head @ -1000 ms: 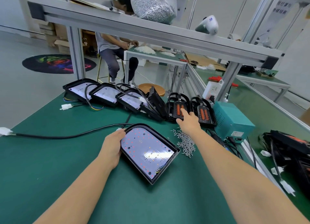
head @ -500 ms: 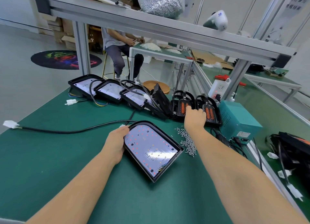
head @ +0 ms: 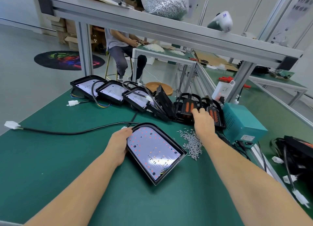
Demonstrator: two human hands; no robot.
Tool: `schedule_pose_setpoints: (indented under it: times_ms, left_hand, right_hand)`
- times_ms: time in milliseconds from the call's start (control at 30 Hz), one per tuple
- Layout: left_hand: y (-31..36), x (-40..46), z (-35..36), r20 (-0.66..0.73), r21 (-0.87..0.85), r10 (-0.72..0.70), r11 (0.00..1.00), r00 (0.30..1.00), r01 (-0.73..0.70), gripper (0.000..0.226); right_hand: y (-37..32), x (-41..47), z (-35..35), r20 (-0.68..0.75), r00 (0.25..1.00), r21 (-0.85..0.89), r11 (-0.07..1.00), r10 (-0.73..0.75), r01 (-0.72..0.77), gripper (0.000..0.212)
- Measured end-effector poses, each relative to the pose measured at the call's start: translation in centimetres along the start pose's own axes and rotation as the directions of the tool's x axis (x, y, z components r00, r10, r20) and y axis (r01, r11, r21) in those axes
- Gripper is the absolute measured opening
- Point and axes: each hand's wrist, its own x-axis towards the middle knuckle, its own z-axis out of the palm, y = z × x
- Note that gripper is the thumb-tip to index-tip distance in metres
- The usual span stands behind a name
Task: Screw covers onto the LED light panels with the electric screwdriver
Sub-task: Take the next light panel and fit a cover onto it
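A pale grey floor (head: 25, 83) carries a round dark mat (head: 69, 60); cardboard boxes (head: 67, 32) sit by the wall, perhaps stacked, beyond a metal frame (head: 152, 27).

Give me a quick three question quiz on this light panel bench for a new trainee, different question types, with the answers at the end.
1. True or false: the left hand holds the open panel by its curved end.
2. Multiple choice: the loose screws lie (A) on the panel, (B) on the mat right of the panel, (C) inside the teal box.
3. Fill in: the right hand reaches to the black covers with ______ inserts.

Key: 1 true; 2 B; 3 orange.
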Motion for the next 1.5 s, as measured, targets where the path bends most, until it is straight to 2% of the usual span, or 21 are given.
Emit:
schedule_pose_setpoints:
  times_ms: [200, 300, 367, 433, 500, 600, 667, 733, 800, 900, 967, 1067, 1167, 1333, 1433, 1500]
  left_hand:
    - [-0.2, 0.4, -0.1, -0.030, 0.017, -0.026, 0.999, 0.999, 0.027, 0.009]
    - [-0.2, 0.5, -0.1, -0.034, 0.038, -0.017, 0.999, 0.999, 0.018, 0.015]
    - [-0.2, 0.6, -0.1, -0.048, 0.056, -0.015, 0.998, 0.999, 0.018, 0.021]
    - [-0.2, 0.6, 0.0, -0.039, 0.066, -0.015, 0.998, 0.999, 0.018, 0.017]
    - [-0.2, 0.6, 0.1, -0.025, 0.064, -0.028, 0.998, 0.999, 0.029, 0.011]
    - [0.0, 0.5, 0.0, -0.001, 0.027, -0.053, 0.998, 0.999, 0.053, 0.012]
    - [0.2, 0.4, -0.1, 0.045, -0.001, -0.062, 0.998, 0.997, 0.062, 0.018]
    - [0.5, 0.3, -0.2, 0.083, -0.034, -0.078, 0.996, 0.993, 0.081, 0.024]
    - [0.7, 0.4, -0.3, 0.109, -0.079, -0.104, 0.990, 0.989, 0.113, 0.020]
    - [0.9, 0.5, -0.2, 0.147, -0.119, -0.108, 0.985, 0.983, 0.126, 0.017]
    - [1.1, 0.4, -0.2, 0.155, -0.140, -0.127, 0.979, 0.980, 0.149, 0.016]
    - [1.3, 0.1, -0.3, 0.162, -0.150, -0.150, 0.973, 0.975, 0.175, 0.015]
    - [1.2, 0.2, -0.2, 0.160, -0.128, -0.138, 0.979, 0.977, 0.159, 0.018]
    - [1.3, 0.0, 0.1, 0.143, -0.101, -0.159, 0.979, 0.977, 0.175, 0.036]
    - [1.1, 0.2, -0.2, 0.117, -0.105, -0.152, 0.981, 0.981, 0.164, 0.046]
    - [1.0, 0.3, -0.3, 0.110, -0.105, -0.153, 0.981, 0.982, 0.165, 0.043]
  right_hand:
    - [1.0, 0.2, -0.9, -0.122, 0.993, 0.019, 1.000, 0.002, 0.001, 0.030]
    - [1.9, 0.4, -1.7, -0.205, 0.977, 0.116, 0.993, 0.052, -0.028, 0.027]
    - [2.4, 0.2, -2.7, -0.305, 0.946, 0.242, 0.970, 0.107, -0.032, 0.021]
    - [2.4, -0.6, -4.0, -0.467, 0.879, 0.313, 0.948, 0.101, 0.057, 0.010]
    - [2.1, -1.9, -5.3, -0.617, 0.787, 0.299, 0.931, 0.022, 0.208, 0.002]
    - [0.8, -4.6, -6.5, -0.691, 0.712, 0.268, 0.870, -0.125, 0.413, 0.005]
    - [-0.2, -6.7, -6.5, -0.689, 0.690, 0.261, 0.813, -0.221, 0.521, 0.004]
    - [-0.9, -8.9, -6.0, -0.663, 0.681, 0.264, 0.754, -0.310, 0.601, 0.011]
    - [-1.1, -10.6, -5.2, -0.617, 0.674, 0.261, 0.703, -0.405, 0.661, 0.006]
    - [-0.9, -12.3, -4.2, -0.524, 0.618, 0.200, 0.621, -0.586, 0.758, 0.014]
    - [-0.6, -12.9, -3.9, -0.473, 0.590, 0.166, 0.592, -0.654, 0.789, 0.017]
    - [-0.3, -13.0, -4.1, -0.423, 0.598, 0.156, 0.595, -0.681, 0.788, 0.019]
    - [-0.1, -12.8, -4.6, -0.387, 0.571, 0.132, 0.569, -0.724, 0.811, 0.016]
    - [-0.1, -12.5, -5.1, -0.329, 0.570, 0.162, 0.550, -0.753, 0.819, 0.026]
    - [-0.3, -12.5, -5.2, -0.321, 0.544, 0.167, 0.520, -0.775, 0.838, 0.026]
    - [-0.3, -12.4, -5.2, -0.326, 0.528, 0.162, 0.504, -0.784, 0.848, 0.025]
